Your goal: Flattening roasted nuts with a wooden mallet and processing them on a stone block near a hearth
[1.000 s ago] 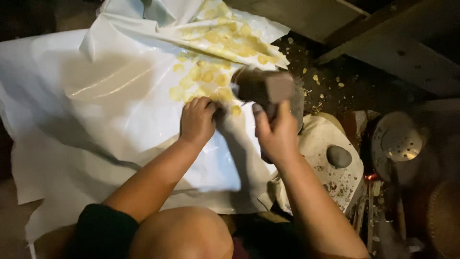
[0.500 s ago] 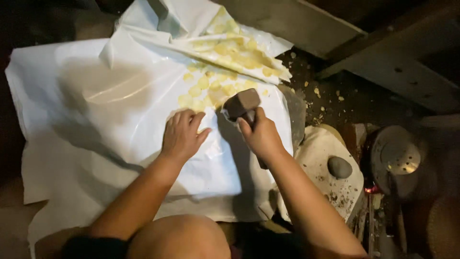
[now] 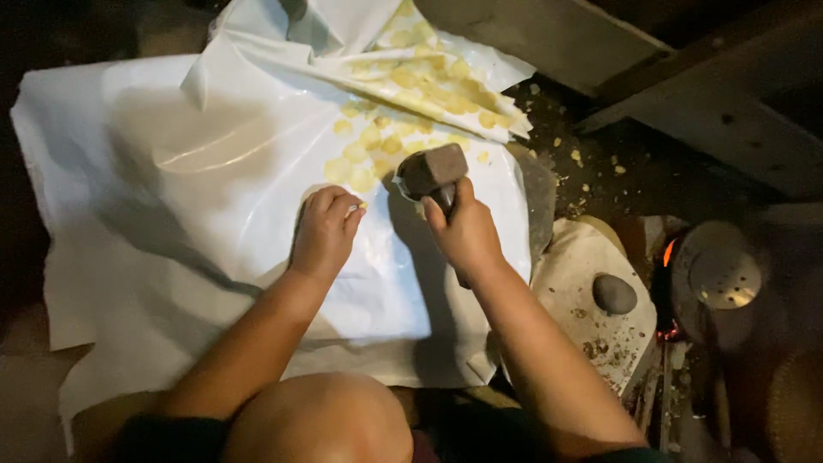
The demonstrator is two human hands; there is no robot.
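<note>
Item 1. Right hand (image 3: 467, 230): fist wrapped tight round the handle of a dark brown block-headed mallet (image 3: 431, 170); grip fully closed on the handle. The mallet head stands at 11 o'clock from the fist, its face turned down over the sheet; whether it touches the sheet cannot be told.

Item 2. Left hand (image 3: 324, 230): fingers curled inward, knuckles up, resting on the sheet just to the 9 o'clock side of the mallet. The grip is loosely bent, and a small pale yellow piece shows at the fingertips (image 3: 353, 206); whether it is pinched or only touched cannot be told.

Item 3. Large glossy white plastic sheet (image 3: 171, 223): spread over the floor under both hands, its upper edge folded back on itself at 12 o'clock.

Item 4. Flat pale yellow round flakes (image 3: 377, 141): scattered on the sheet from 12 o'clock of the mallet head up toward 1 o'clock, many lying under the folded layer.

Item 5. Loose yellow crumbs (image 3: 576, 157): on the dark ground at 2 o'clock of the mallet, off the sheet.

Item 6. Pale flat stone slab (image 3: 574, 274): at 3 o'clock of the right forearm, beside the sheet's edge, carrying a smooth grey oval pebble (image 3: 615, 293) and dark debris.

Item 7. Round metal lid with centre knob (image 3: 724, 279): at 3 o'clock of the slab, an orange glow (image 3: 668, 253) showing at its left rim.

Item 8. Bare knee (image 3: 317, 420): at 6 o'clock, between the two forearms.
</note>
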